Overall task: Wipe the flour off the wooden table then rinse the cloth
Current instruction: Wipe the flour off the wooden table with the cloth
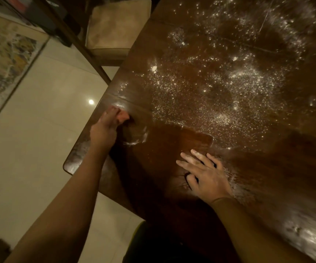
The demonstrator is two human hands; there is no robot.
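1. Surface: dark brown polished wooden table (267, 168), filling the centre and right of the head view, with a rounded corner at lower left.
2. Deposit: white powdery flour (219, 88), scattered in specks and small clumps over the middle and far parts of the table. Densest around the middle. One larger blob near the left edge.
3. Near zone: darker, almost flour-free patch of table around the two hands, bounded on its far side by a thin white ridge. Pale smears along the near right part of the tabletop.
4. Left hand (106, 128): reaches forward on an outstretched arm and grips a small orange-pink cloth (124, 116), fingers curled over it, pressing it down onto the wood.
5. Cloth position: on the table, just inside the left edge, at the border between the cleaner patch and the dusted area. Visible only as a corner past the fingers. A short curl of flour just to its near right.
6. Right hand (204, 173): lies palm down on the cleaner patch, fingers straight and spread, holding nothing. White dust on the fingers. Well apart from the cloth.
7. Surroundings: beige square cushioned stool (115, 27) beyond the table's left edge; pale glossy tiled floor (39, 139) with one round bright reflection; patterned rug (5, 63) at far left.
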